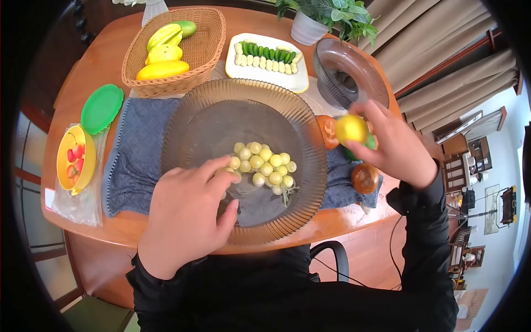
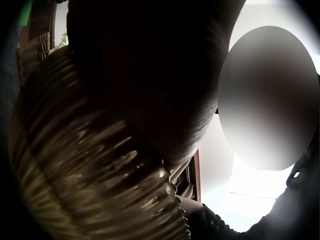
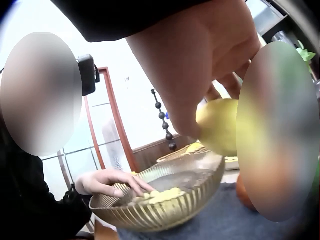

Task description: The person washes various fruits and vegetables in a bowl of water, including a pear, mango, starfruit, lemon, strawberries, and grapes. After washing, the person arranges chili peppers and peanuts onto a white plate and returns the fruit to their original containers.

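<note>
A large ribbed, smoky glass bowl stands on a blue towel in front of me. In it lies a bunch of pale green grapes, its stem pointing to the lower right. My left hand reaches over the bowl's near left rim, with fingertips touching the left end of the bunch and the thumb spread apart. My right hand holds a yellow lemon, blurred, between thumb and fingers just right of the bowl. The right wrist view shows the same lemon held above the towel, beyond the bowl's rim.
Orange-red round fruits and a green one lie under my right hand. Behind stand a wicker basket of yellow fruit, a white plate and another glass bowl. At left are a yellow bowl and green lid.
</note>
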`<state>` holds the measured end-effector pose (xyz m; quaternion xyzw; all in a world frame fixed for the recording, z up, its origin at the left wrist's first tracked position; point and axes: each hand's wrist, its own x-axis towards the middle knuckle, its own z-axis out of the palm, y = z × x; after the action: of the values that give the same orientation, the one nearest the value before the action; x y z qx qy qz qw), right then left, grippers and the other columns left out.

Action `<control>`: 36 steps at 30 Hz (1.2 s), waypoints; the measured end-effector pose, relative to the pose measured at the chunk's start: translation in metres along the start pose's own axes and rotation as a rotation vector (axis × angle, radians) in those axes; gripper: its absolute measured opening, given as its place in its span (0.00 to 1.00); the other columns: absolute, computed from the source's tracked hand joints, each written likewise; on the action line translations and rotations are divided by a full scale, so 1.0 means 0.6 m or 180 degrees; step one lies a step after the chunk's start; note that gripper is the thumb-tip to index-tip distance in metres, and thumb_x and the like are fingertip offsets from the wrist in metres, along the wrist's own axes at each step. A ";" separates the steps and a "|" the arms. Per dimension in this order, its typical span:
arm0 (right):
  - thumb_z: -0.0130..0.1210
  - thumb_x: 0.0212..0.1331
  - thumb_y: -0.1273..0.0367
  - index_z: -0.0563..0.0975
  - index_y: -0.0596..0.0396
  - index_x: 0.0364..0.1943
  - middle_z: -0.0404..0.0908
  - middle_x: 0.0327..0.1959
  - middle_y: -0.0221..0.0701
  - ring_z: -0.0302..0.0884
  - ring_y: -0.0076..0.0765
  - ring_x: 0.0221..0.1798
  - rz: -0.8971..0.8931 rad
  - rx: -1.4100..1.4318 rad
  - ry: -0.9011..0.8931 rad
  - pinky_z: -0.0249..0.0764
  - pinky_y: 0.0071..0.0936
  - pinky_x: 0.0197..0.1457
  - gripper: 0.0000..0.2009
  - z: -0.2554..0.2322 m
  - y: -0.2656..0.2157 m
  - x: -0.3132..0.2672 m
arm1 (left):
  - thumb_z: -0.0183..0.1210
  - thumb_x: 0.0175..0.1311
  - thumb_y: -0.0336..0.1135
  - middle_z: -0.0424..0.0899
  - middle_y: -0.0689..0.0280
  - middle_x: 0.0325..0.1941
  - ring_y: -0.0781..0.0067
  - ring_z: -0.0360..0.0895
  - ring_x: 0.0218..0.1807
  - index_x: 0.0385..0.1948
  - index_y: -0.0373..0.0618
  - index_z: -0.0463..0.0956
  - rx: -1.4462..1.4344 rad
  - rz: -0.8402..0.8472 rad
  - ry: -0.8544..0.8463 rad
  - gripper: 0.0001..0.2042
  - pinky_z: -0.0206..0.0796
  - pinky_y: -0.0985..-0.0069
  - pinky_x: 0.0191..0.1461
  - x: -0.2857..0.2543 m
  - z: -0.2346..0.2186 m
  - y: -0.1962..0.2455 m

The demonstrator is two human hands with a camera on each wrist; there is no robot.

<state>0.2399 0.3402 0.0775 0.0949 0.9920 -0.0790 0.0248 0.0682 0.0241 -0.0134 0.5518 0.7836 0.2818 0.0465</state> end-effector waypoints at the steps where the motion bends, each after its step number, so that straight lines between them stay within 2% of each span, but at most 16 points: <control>1: 0.73 0.61 0.68 0.75 0.54 0.64 0.81 0.60 0.45 0.81 0.57 0.66 -0.0255 0.0202 0.0228 0.80 0.45 0.67 0.27 -0.001 -0.016 0.019 | 0.70 0.59 0.34 0.88 0.61 0.65 0.50 0.86 0.46 0.49 0.46 0.85 -0.0006 -0.0020 0.0017 0.15 0.75 0.56 0.54 0.000 0.001 0.001; 2: 0.73 0.61 0.68 0.75 0.54 0.64 0.81 0.60 0.45 0.81 0.57 0.66 -0.0273 0.0195 0.0227 0.80 0.45 0.67 0.27 0.009 -0.028 0.038 | 0.70 0.59 0.34 0.88 0.61 0.65 0.50 0.86 0.47 0.49 0.46 0.85 0.0006 0.0002 0.0038 0.16 0.75 0.56 0.54 -0.001 0.001 0.001; 4: 0.69 0.62 0.69 0.76 0.54 0.63 0.79 0.62 0.43 0.80 0.57 0.67 -0.1604 -0.0029 0.0159 0.79 0.46 0.68 0.25 0.041 -0.048 0.078 | 0.70 0.60 0.34 0.88 0.61 0.65 0.50 0.87 0.49 0.49 0.46 0.85 0.0042 0.0005 0.0088 0.16 0.74 0.56 0.55 -0.001 0.001 -0.001; 7: 0.67 0.61 0.73 0.76 0.54 0.65 0.77 0.66 0.42 0.77 0.56 0.70 -0.2030 -0.0182 -0.0206 0.79 0.45 0.71 0.26 0.079 -0.071 0.130 | 0.70 0.61 0.34 0.88 0.60 0.64 0.49 0.87 0.51 0.50 0.45 0.84 0.0027 0.0026 0.0115 0.16 0.74 0.56 0.55 -0.003 0.001 -0.003; 10: 0.66 0.61 0.74 0.77 0.54 0.66 0.77 0.66 0.43 0.76 0.55 0.72 -0.2176 -0.0274 -0.0185 0.78 0.44 0.73 0.26 0.113 -0.060 0.179 | 0.70 0.61 0.34 0.89 0.58 0.63 0.49 0.86 0.52 0.50 0.44 0.84 -0.0005 0.0028 0.0069 0.15 0.74 0.55 0.56 -0.004 -0.001 -0.004; 11: 0.70 0.59 0.74 0.75 0.55 0.69 0.74 0.70 0.42 0.75 0.56 0.73 -0.2127 -0.0393 -0.0371 0.77 0.46 0.74 0.31 0.115 -0.060 0.187 | 0.70 0.61 0.35 0.89 0.59 0.63 0.49 0.86 0.52 0.50 0.44 0.84 -0.0001 0.0043 0.0075 0.15 0.74 0.55 0.56 -0.005 0.000 -0.005; 14: 0.71 0.57 0.74 0.76 0.55 0.68 0.75 0.69 0.43 0.76 0.54 0.73 -0.2211 -0.0907 -0.0845 0.78 0.46 0.72 0.31 0.124 -0.067 0.215 | 0.70 0.62 0.35 0.89 0.59 0.63 0.49 0.87 0.52 0.49 0.44 0.84 -0.0004 0.0051 0.0058 0.15 0.74 0.56 0.56 -0.004 -0.002 -0.005; 15: 0.70 0.57 0.73 0.78 0.54 0.64 0.78 0.63 0.42 0.78 0.54 0.68 -0.2246 -0.0994 -0.0782 0.80 0.46 0.69 0.27 0.131 -0.071 0.217 | 0.70 0.62 0.35 0.89 0.59 0.62 0.50 0.87 0.52 0.49 0.43 0.84 0.0003 0.0052 0.0022 0.15 0.74 0.56 0.56 -0.003 -0.003 -0.005; 16: 0.70 0.57 0.73 0.78 0.54 0.64 0.78 0.63 0.42 0.78 0.54 0.68 -0.2252 -0.0997 -0.0783 0.80 0.46 0.69 0.27 0.130 -0.076 0.221 | 0.70 0.62 0.35 0.89 0.59 0.62 0.50 0.87 0.52 0.49 0.43 0.84 0.0003 0.0047 0.0028 0.15 0.74 0.56 0.56 -0.003 -0.003 -0.006; 18: 0.69 0.59 0.71 0.79 0.52 0.59 0.81 0.57 0.40 0.79 0.55 0.63 -0.2010 -0.1129 -0.1313 0.82 0.47 0.64 0.22 0.119 -0.092 0.225 | 0.70 0.62 0.35 0.89 0.59 0.62 0.51 0.87 0.52 0.48 0.44 0.84 0.0022 0.0043 -0.0014 0.14 0.74 0.56 0.56 -0.003 -0.002 -0.006; 21: 0.67 0.62 0.69 0.80 0.51 0.55 0.82 0.52 0.38 0.80 0.55 0.59 -0.1633 -0.1025 -0.1563 0.83 0.47 0.60 0.17 0.117 -0.100 0.225 | 0.70 0.62 0.35 0.90 0.60 0.60 0.51 0.87 0.51 0.48 0.44 0.84 0.0036 0.0042 -0.0051 0.14 0.74 0.57 0.56 -0.003 -0.003 -0.007; 25: 0.64 0.66 0.68 0.82 0.50 0.55 0.81 0.55 0.40 0.80 0.55 0.61 -0.1573 -0.1183 -0.1469 0.83 0.47 0.62 0.14 0.123 -0.110 0.217 | 0.70 0.62 0.35 0.90 0.59 0.59 0.51 0.87 0.51 0.47 0.43 0.84 0.0043 0.0038 -0.0021 0.14 0.74 0.56 0.56 -0.002 -0.003 -0.007; 28: 0.61 0.68 0.69 0.84 0.51 0.55 0.78 0.60 0.43 0.78 0.55 0.65 -0.1941 -0.1025 -0.1360 0.82 0.46 0.66 0.14 0.125 -0.103 0.212 | 0.70 0.61 0.36 0.90 0.58 0.59 0.50 0.87 0.51 0.47 0.43 0.84 0.0010 0.0027 -0.0044 0.14 0.74 0.56 0.56 -0.002 -0.005 -0.008; 30: 0.59 0.67 0.70 0.84 0.53 0.56 0.74 0.63 0.45 0.75 0.56 0.68 -0.2426 -0.0827 -0.0866 0.80 0.45 0.70 0.15 0.136 -0.090 0.204 | 0.70 0.61 0.35 0.90 0.57 0.59 0.50 0.87 0.50 0.46 0.43 0.84 -0.0070 0.0037 -0.0021 0.14 0.74 0.55 0.55 -0.003 -0.004 -0.009; 33: 0.60 0.68 0.68 0.82 0.52 0.59 0.74 0.63 0.46 0.77 0.58 0.66 -0.2606 -0.0991 -0.0863 0.85 0.49 0.63 0.17 0.142 -0.085 0.205 | 0.70 0.62 0.36 0.90 0.56 0.58 0.50 0.88 0.50 0.46 0.42 0.84 -0.0037 0.0104 0.0100 0.13 0.75 0.55 0.55 -0.004 0.000 -0.010; 36: 0.60 0.68 0.68 0.77 0.54 0.61 0.74 0.60 0.48 0.77 0.61 0.66 -0.2172 -0.0640 -0.1165 0.84 0.50 0.63 0.18 0.134 -0.093 0.208 | 0.70 0.62 0.36 0.90 0.56 0.58 0.50 0.88 0.50 0.46 0.41 0.84 -0.0058 0.0111 0.0063 0.14 0.75 0.55 0.55 -0.003 -0.002 -0.010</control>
<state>0.1093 0.2962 -0.0012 -0.2585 0.9486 -0.0008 0.1827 0.0634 0.0208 -0.0161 0.5621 0.7717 0.2951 0.0388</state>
